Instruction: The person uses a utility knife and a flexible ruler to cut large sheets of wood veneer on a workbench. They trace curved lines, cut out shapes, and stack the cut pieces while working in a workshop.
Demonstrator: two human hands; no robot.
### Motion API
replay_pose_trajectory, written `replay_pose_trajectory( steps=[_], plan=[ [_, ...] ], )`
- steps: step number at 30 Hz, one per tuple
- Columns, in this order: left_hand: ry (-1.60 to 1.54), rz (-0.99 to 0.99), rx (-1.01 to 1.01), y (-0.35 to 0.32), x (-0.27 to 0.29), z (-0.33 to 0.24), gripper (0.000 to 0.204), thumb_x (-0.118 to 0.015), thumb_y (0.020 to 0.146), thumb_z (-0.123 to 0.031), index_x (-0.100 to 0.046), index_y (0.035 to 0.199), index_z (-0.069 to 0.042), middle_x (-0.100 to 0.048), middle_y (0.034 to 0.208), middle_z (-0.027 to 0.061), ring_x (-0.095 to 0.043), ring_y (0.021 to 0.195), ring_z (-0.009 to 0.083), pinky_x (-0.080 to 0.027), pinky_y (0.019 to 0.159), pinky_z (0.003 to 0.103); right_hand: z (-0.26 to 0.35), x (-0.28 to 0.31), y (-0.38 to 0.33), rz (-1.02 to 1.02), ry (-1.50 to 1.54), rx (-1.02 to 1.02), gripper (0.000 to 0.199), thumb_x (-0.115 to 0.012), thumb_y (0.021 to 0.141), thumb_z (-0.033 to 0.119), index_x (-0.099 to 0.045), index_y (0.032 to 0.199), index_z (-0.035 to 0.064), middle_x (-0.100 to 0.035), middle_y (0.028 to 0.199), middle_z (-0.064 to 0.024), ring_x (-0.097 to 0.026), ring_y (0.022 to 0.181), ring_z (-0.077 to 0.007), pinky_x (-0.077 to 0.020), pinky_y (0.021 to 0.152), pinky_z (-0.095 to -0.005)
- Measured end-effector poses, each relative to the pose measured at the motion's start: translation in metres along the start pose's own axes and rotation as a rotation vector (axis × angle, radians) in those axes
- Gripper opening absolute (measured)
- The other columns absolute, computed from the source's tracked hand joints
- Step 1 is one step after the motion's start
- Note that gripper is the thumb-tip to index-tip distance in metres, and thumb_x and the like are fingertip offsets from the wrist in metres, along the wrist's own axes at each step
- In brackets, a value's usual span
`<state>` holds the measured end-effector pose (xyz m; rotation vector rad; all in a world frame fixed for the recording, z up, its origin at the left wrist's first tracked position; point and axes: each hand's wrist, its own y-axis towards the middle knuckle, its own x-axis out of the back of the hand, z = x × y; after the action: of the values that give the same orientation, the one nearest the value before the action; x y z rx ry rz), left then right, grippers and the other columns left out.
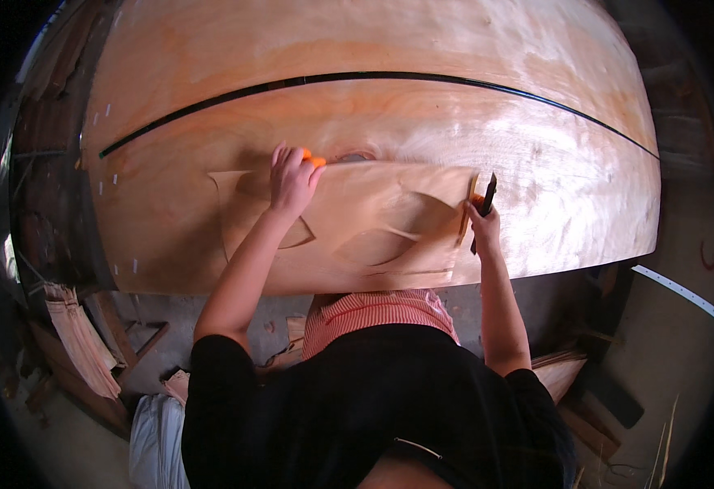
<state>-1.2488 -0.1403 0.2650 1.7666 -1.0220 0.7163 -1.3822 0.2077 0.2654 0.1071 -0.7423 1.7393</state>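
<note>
At the far left, below the bench, a bundle of thin veneer strips [80,342] leaned among wooden offcuts on the floor. Above it ran the large veneer sheet [373,73] that filled most of my view, pale and glossy, with a dark seam line [357,77] curving across it from left to right.

My left hand [292,181] lay on the upper left edge of the smaller veneer patch piece [373,236], which sat flat on top of the large sheet, near its front edge and right before me. My fingers were curled down, pressing the piece, and they closed around a small orange tool [314,160] whose tip poked out just beyond my knuckles. Just past that tip, a dark knot hole [355,156] showed in the large sheet, at the top edge of the patch piece. Leaf-shaped cut-outs marked the patch piece toward its middle and left.

At the right edge of the patch piece my right hand [484,226] was closed around a black-handled knife [484,208], held nearly upright with its tip against the veneer edge; how tightly I gripped it I could not tell.

Farther right, a pale strip [683,289] lay slanted below the bench edge.
</note>
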Motion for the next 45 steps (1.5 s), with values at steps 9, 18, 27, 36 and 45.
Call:
replay_pose_trajectory(
  steps=[9,18,27,36,45],
  plan=[
    [0.146,-0.011,0.156,0.022,-0.057,-0.016,0.038,-0.060,0.071,-0.019,-0.050,0.106,-0.010,-0.040,0.115,0.0102,-0.036,0.110,0.0261,-0.023,0.096,0.047,-0.011,0.001,0.060,-0.263,-0.314,0.366,0.020,-0.052,0.079,0.014,-0.052,0.095,0.0029,-0.055,0.069,-0.0066,-0.054,0.062,-0.0169,-0.0428,0.062,-0.0272],
    [0.261,0.094,0.443,-0.046,-0.022,-0.021,0.056,-0.047,0.078,-0.031,-0.033,0.124,-0.004,-0.021,0.134,0.0149,-0.022,0.124,0.0263,-0.013,0.099,0.047,0.026,-0.036,-0.031,0.515,-0.510,0.413,0.047,-0.041,0.082,0.009,-0.029,0.128,0.0123,-0.053,0.072,-0.0140,-0.053,0.065,-0.0221,-0.0427,0.062,-0.0331],
    [0.232,0.047,0.419,-0.054,-0.026,-0.014,0.043,-0.046,0.079,-0.017,-0.039,0.120,-0.007,-0.027,0.132,0.0086,-0.028,0.120,0.0233,-0.020,0.099,0.042,0.052,-0.171,-0.047,0.707,-0.658,0.690,0.059,-0.038,0.081,0.008,-0.009,0.133,0.0132,-0.055,0.084,-0.0191,-0.055,0.072,-0.0345,-0.0437,0.063,-0.0404],
    [0.284,0.035,0.388,-0.057,-0.035,-0.006,0.039,-0.051,0.076,-0.022,-0.048,0.113,-0.013,-0.036,0.128,0.0044,-0.030,0.120,0.0218,-0.020,0.097,0.043,0.032,-0.174,-0.053,0.648,-1.061,0.702,0.035,-0.040,0.076,0.005,-0.040,0.111,0.0006,-0.056,0.079,-0.0165,-0.057,0.069,-0.0316,-0.0452,0.057,-0.0401],
    [0.253,0.059,0.420,-0.047,-0.028,-0.015,0.050,-0.060,0.069,-0.036,-0.051,0.111,-0.010,-0.035,0.128,0.0081,-0.030,0.119,0.0264,-0.022,0.095,0.048,0.099,-0.115,0.036,1.012,-1.427,1.031,0.064,-0.042,0.077,0.005,-0.021,0.128,0.0374,-0.055,0.075,-0.0109,-0.058,0.063,-0.0228,-0.0476,0.050,-0.0345]
  ],
)
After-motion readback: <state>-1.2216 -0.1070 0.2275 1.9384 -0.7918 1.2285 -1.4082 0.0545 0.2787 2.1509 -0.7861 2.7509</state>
